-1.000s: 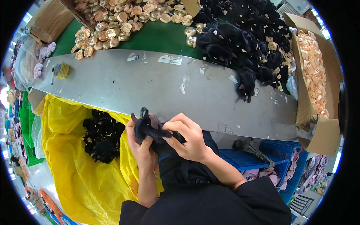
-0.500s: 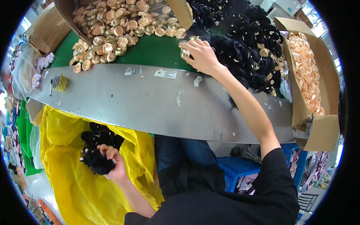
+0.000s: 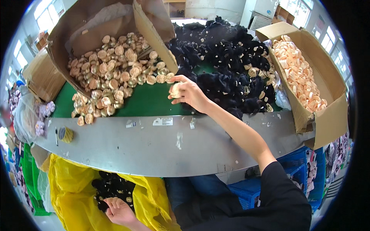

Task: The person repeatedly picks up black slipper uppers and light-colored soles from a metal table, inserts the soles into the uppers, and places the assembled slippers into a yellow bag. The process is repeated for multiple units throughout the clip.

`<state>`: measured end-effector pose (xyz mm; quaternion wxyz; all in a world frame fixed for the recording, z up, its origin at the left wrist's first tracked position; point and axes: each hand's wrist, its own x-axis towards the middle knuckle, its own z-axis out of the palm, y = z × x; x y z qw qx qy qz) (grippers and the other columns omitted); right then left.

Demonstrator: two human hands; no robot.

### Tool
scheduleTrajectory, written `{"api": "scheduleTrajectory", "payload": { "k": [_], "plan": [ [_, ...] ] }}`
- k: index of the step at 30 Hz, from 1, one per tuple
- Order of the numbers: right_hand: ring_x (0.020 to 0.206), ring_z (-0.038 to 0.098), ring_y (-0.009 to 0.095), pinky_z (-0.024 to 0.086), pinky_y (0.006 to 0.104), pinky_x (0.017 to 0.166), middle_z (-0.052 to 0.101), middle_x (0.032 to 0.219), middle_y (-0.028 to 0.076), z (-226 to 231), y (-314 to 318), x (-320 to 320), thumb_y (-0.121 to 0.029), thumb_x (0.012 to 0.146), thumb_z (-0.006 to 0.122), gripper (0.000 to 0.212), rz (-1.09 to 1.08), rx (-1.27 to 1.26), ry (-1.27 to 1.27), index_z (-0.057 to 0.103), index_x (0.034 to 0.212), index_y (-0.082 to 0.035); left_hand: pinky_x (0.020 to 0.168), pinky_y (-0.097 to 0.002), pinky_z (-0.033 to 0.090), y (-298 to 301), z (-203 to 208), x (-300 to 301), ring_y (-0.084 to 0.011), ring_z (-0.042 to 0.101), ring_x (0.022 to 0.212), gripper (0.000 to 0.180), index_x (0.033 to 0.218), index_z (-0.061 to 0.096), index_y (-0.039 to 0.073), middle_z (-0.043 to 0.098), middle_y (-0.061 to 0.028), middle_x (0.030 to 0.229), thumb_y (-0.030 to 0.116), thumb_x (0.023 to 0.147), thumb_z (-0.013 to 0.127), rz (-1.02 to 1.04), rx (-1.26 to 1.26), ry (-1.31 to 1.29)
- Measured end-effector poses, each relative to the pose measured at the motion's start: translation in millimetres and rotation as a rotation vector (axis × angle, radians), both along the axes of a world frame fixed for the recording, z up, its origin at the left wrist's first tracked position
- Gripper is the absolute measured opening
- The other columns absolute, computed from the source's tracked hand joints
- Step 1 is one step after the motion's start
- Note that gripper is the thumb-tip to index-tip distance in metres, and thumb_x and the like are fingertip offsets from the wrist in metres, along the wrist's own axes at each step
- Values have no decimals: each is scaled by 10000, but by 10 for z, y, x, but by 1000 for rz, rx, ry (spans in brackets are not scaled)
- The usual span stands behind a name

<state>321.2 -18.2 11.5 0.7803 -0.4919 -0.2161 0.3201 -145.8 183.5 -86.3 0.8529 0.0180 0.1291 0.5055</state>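
Observation:
My right hand (image 3: pixel 189 93) is lifted over the green surface with its fingers curled around a gold half-shell (image 3: pixel 176 91), a small rounded cup with a pale inside. Just beyond it is a heap of similar gold half-shells (image 3: pixel 115 69), spilling from a cardboard box. To its right lies a broad pile of black furry pieces (image 3: pixel 227 92). My left hand (image 3: pixel 120 211) is low at the left, over a yellow bag (image 3: pixel 73 192). Its fingers look loosely apart and nothing shows in them. Black furry pieces (image 3: pixel 113 188) with pale bits lie in the bag beside the fingertips.
A tilted cardboard box (image 3: pixel 154 38) holds the half-shells; another box (image 3: pixel 327 92) at the right holds peach-coloured plastic parts (image 3: pixel 298 73). A roll of yellow tape (image 3: pixel 65 134) and a pen (image 3: pixel 56 137) sit on the metal table edge (image 3: pixel 154 148). Blue crates (image 3: pixel 246 192) stand below.
The view has tilted up. My right hand has moved left from the black pile's edge, a gold half-shell in its fingers. My left hand has let go of the black furry piece.

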Motion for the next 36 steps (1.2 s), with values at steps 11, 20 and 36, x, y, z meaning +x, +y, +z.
{"api": "scheduleTrajectory", "payload": {
  "k": [11,20,36],
  "plan": [
    [777,711,369,577,447,712,709,880,233,45,-892,91,-187,918,647,237,-324,-993,-1117,626,1044,12,546,-247,338,-674,444,953,-130,390,672,323,880,411,97,382,-8,808,-170,698,430,-281,38,163],
    [761,667,367,533,448,697,677,791,203,-213,-1218,-188,-121,863,739,230,-297,-1014,-1120,662,1038,7,574,-258,357,-917,530,1044,-102,409,672,141,925,440,109,472,-7,841,2,910,530,-374,246,175],
    [448,546,60,408,217,428,558,554,11,130,-1310,-944,-167,1045,586,168,-308,-477,-290,608,956,-26,822,-270,507,-1559,696,1571,-138,605,914,395,1285,565,52,665,-87,1128,141,913,667,-658,1228,663]
  ]
}}
